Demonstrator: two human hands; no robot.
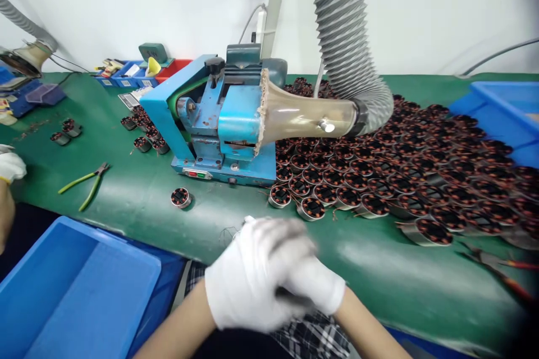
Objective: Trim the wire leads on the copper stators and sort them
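Note:
In white gloves, my left hand and my right hand are pressed together at the near edge of the green bench. The right one's fingers lie over the left, smeared by motion. Both are closed, and whatever is between them is hidden. Fine wires stick out beside the left fingertips; I cannot tell what they belong to. Past my hands, a lone wire-wound motor stator stands before a blue belt machine. Many more copper-wound stators crowd the bench to the right.
A clear hood and grey hose join the machine. Green-handled pliers lie left, red-handled ones right. Blue bins stand at lower left, another blue bin far right. Another person's gloved hand shows at left.

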